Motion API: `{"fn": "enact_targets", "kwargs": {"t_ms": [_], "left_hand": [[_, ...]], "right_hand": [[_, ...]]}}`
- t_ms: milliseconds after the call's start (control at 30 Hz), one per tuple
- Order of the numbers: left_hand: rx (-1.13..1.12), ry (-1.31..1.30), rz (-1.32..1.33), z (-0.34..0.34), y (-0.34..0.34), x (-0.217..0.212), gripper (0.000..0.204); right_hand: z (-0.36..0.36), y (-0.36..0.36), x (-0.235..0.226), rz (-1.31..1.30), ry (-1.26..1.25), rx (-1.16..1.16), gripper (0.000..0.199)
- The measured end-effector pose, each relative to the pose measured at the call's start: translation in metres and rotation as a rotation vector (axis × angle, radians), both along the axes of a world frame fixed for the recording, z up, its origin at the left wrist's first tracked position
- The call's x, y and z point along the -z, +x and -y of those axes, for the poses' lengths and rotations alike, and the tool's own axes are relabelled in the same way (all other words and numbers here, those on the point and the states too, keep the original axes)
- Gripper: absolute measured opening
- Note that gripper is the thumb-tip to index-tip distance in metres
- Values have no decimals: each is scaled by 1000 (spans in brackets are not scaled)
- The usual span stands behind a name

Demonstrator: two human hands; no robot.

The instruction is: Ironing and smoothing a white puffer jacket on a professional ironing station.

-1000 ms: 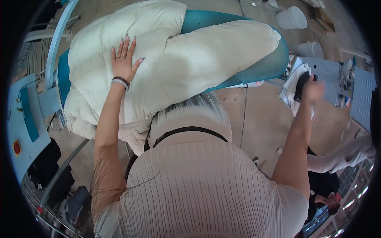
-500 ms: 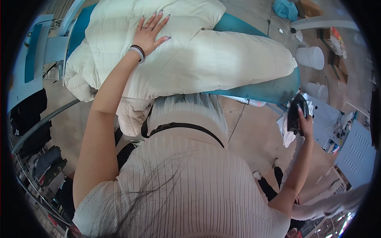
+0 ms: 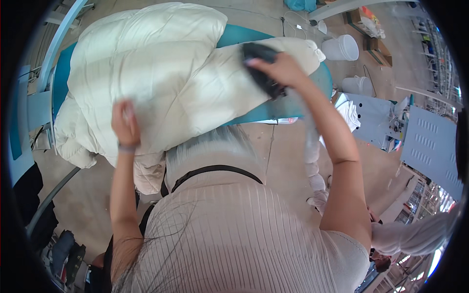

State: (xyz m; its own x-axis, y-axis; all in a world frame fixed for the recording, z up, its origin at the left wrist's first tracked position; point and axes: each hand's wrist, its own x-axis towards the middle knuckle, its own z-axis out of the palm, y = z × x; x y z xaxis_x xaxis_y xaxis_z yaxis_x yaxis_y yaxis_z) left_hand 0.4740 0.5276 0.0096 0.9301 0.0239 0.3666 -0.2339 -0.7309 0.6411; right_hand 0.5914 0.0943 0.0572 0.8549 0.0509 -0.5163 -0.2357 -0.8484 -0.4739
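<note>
A cream quilted puffer jacket (image 3: pixel 141 63) lies spread over a teal ironing board (image 3: pixel 239 35), one sleeve stretched toward the right end. My right hand (image 3: pixel 283 71) is wrapped round the handle of a dark steam iron (image 3: pixel 261 68), which is over that sleeve; motion blur hides whether its sole touches the cloth. At the jacket's near left part is my left hand (image 3: pixel 126 124), raised in front of the fabric. Its fingers look bent but are smeared by motion, and I cannot make out anything in them.
A pale wrapped hose (image 3: pixel 312 146) hangs below my right forearm. White cloth (image 3: pixel 348 113) rests by a grey metal cabinet (image 3: pixel 373 117) at right. White buckets (image 3: pixel 342 48) and cardboard boxes (image 3: pixel 378 51) stand beyond the board. Dark garments (image 3: pixel 29 200) hang at left.
The iron in my right hand has moved from its place beside the board, up and left onto the sleeve. My left hand has left its flat rest on the jacket and drawn back toward me.
</note>
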Motion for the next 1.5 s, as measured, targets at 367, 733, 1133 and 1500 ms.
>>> {"fn": "enact_targets", "kwargs": {"t_ms": [367,733,1133,1500], "left_hand": [[-732,-1876,-938,36,-180,67,91],[-1586,-366,-665,-37,-240,101,105],[-1067,-602,724,-8,-172,-66,66],[-893,-345,616,29,-261,-73,57]], "right_hand": [[45,-12,-89,78,38,205,71],[200,-70,-1,73,-28,532,70],[470,-165,77,203,-468,894,70],[-8,84,62,-193,655,474,67]]}}
